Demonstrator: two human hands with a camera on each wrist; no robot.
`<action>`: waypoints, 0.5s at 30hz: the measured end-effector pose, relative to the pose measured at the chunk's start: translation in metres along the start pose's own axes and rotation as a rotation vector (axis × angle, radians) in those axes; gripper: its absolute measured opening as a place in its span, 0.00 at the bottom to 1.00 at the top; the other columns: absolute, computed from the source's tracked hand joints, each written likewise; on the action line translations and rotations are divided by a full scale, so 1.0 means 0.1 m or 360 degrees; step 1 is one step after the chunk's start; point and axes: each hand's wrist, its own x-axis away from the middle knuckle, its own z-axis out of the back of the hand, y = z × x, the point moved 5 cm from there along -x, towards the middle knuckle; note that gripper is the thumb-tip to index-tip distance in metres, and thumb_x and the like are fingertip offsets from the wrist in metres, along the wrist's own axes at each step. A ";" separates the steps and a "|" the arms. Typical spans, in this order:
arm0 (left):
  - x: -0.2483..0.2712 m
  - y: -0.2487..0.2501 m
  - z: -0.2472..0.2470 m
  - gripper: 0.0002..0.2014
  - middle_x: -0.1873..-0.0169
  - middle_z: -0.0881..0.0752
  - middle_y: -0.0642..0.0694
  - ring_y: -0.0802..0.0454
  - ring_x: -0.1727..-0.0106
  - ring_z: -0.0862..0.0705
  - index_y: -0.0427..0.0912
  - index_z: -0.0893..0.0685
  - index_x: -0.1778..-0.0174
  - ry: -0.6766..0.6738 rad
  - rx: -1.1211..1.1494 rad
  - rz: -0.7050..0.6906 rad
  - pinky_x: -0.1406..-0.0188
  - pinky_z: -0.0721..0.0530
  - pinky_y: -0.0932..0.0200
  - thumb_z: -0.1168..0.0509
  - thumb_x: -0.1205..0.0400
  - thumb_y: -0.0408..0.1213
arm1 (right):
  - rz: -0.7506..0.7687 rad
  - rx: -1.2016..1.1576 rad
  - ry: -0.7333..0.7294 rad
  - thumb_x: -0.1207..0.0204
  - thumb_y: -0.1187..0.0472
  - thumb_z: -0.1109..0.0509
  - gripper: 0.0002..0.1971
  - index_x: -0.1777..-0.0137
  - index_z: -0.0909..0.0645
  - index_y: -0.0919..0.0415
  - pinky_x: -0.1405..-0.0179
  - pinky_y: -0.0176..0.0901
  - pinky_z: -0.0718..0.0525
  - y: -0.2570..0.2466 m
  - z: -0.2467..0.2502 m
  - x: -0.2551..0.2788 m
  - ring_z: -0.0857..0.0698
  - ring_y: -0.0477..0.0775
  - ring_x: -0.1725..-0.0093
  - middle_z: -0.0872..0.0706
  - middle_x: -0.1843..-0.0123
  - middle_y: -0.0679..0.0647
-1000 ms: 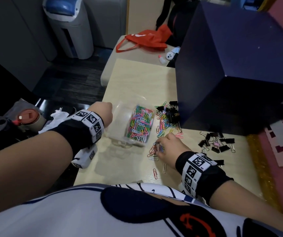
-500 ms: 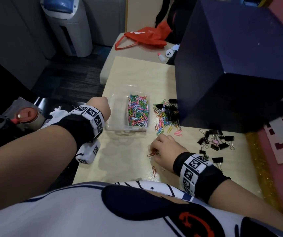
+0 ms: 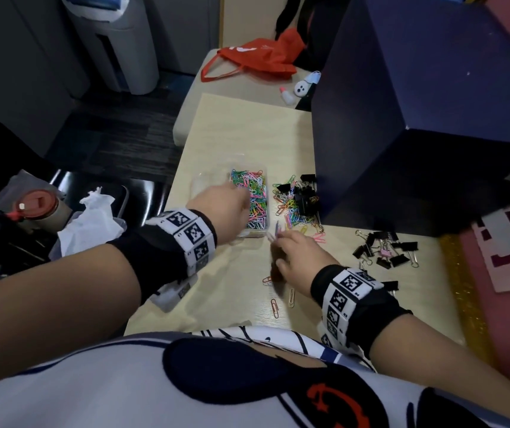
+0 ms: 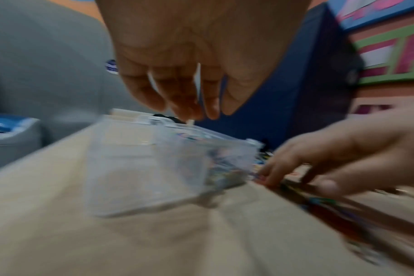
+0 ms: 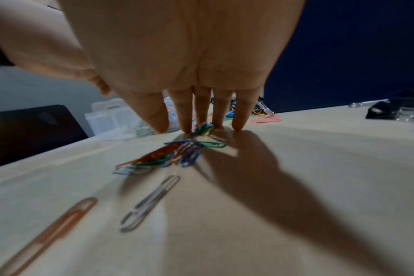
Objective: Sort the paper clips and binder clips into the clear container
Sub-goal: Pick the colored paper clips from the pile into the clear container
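The clear container point(image 3: 210, 180) lies flat on the pale table, its right compartment full of coloured paper clips point(image 3: 255, 199). My left hand point(image 3: 225, 202) hangs over it with loose fingers point(image 4: 184, 110) and holds nothing; that view is blurred. At the container's point(image 4: 154, 164) near right corner my right hand point(image 3: 278, 242) presses straight fingertips point(image 5: 238, 125) on a small bunch of clips point(image 5: 202, 128). More clips point(image 5: 177, 156) trail behind it. A mixed pile of paper clips point(image 3: 290, 211) and black binder clips point(image 3: 304, 196) sits right of the container. Another binder clip group point(image 3: 386, 248) lies farther right.
A large dark blue box point(image 3: 417, 118) rises just behind the piles. Single clips point(image 3: 275, 307) lie near my body. Left of the table edge are a black seat with tissue point(image 3: 90, 220) and a cup point(image 3: 37, 208). A pink mat point(image 3: 500, 273) borders the right.
The container, tilted up a second ago, now lies flat. My left hand has moved from its left side to above it. My right hand has slid toward the container's near corner with clips.
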 end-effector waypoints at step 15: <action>0.22 0.49 -0.82 0.26 0.26 0.30 0.42 0.40 0.27 0.29 0.39 0.30 0.25 -0.0650 -0.0360 -0.0651 0.27 0.27 0.46 0.41 0.19 0.43 | -0.0299 -0.0084 0.0104 0.19 0.61 0.42 0.17 0.32 0.24 0.56 0.32 0.49 0.27 0.35 0.00 0.16 0.28 0.58 0.32 0.27 0.32 0.55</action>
